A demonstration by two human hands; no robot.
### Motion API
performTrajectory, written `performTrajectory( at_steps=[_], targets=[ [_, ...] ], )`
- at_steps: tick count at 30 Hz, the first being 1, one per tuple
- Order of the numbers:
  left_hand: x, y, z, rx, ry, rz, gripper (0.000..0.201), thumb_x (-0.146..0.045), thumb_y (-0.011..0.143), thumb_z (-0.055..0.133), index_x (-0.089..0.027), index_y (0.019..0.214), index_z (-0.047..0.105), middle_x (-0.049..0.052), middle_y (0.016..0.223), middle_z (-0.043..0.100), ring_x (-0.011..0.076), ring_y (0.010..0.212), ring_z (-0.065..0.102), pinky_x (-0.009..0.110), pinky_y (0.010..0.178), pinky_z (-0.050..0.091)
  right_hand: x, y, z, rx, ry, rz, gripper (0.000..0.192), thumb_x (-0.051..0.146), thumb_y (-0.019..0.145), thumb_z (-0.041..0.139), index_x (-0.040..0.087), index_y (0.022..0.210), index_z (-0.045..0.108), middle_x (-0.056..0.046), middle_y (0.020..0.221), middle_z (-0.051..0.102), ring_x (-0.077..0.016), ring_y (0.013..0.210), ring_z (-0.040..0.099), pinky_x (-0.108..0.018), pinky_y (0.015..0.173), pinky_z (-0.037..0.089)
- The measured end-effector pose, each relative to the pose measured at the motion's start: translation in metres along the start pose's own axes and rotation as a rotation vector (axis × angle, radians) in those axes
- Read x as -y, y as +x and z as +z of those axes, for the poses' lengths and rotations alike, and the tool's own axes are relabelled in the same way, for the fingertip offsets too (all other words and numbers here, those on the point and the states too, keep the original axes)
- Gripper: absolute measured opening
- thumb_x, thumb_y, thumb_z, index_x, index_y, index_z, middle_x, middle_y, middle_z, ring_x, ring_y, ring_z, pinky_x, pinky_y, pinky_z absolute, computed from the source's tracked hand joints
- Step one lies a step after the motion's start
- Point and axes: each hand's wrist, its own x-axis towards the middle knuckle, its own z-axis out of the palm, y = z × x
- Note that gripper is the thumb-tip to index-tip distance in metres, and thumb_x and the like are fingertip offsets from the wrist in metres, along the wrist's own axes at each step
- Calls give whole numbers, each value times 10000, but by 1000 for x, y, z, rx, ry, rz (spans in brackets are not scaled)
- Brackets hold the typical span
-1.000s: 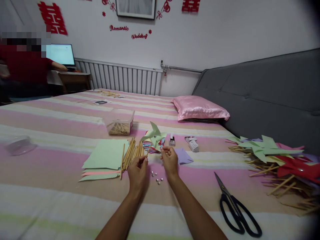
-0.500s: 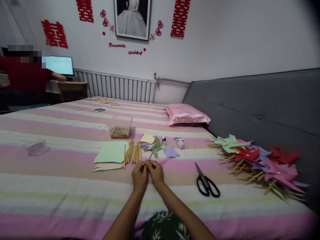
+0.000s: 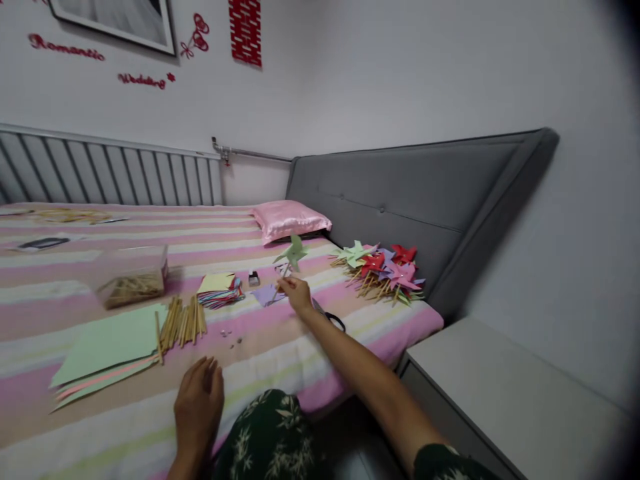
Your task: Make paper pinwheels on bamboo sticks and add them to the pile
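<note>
My right hand (image 3: 296, 293) is closed on the wooden stick of a pale green paper pinwheel (image 3: 293, 253), held upright above the bed. Behind that forearm, black-handled scissors (image 3: 336, 321) are partly hidden. My left hand (image 3: 200, 395) hovers near the bed's front edge, fingers loosely curved, thumb apart, nothing visible in it. Beyond it are a row of wooden sticks (image 3: 184, 323) and large coloured paper sheets (image 3: 113, 343). Small metallic bits (image 3: 235, 340) lie to its right. A lilac paper piece (image 3: 266, 295) is below the held pinwheel. Finished pinwheels (image 3: 383, 268) are heaped at the right.
A clear plastic box (image 3: 135, 280) of sticks stands at the left. Small coloured squares (image 3: 220, 291) are stacked mid-bed beside a small dark-and-white item (image 3: 253, 278). A pink pillow (image 3: 293, 221) lies by the grey headboard (image 3: 390, 190). A bedside cabinet (image 3: 505, 373) is at right.
My view has turned right. My hands have parted: the right one carried the green pinwheel rightward toward the heap, while the left let go and drew back toward me.
</note>
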Motion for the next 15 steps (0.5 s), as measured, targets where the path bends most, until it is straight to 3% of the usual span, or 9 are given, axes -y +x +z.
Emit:
performTrajectory(
  at_steps=[5, 8, 11, 15],
  targets=[
    [-7, -2, -2, 4, 39, 38, 276, -330, 808, 450, -134, 901, 621, 134, 963, 651, 257, 934, 602, 393, 888, 455, -12, 2, -115, -208, -202, 70, 304, 318, 880, 523, 148, 1132, 531, -78, 1118, 567, -190, 940, 586, -392, 792, 502],
    [-8, -1, -2, -2, 57, 50, 292, -340, 810, 439, -131, 888, 627, 134, 958, 656, 259, 918, 609, 391, 878, 460, -23, -8, -171, -352, -325, 130, 304, 317, 879, 524, 150, 1134, 531, -78, 1126, 565, -193, 946, 583, -394, 796, 501],
    [-6, -1, -1, -2, 61, 53, 298, -345, 806, 439, -132, 884, 633, 126, 950, 661, 256, 907, 615, 384, 880, 458, -36, -18, -211, -492, -439, 205, 295, 312, 881, 520, 162, 1135, 534, -80, 1150, 555, -195, 966, 575, -397, 811, 495],
    [-4, 0, 2, 20, 82, 55, 316, -358, 799, 434, -132, 882, 638, 123, 953, 665, 261, 900, 620, 385, 872, 460, -53, -21, -241, -612, -537, 279, 289, 311, 884, 515, 171, 1136, 535, -80, 1161, 550, -193, 969, 573, -392, 814, 495]
  ],
)
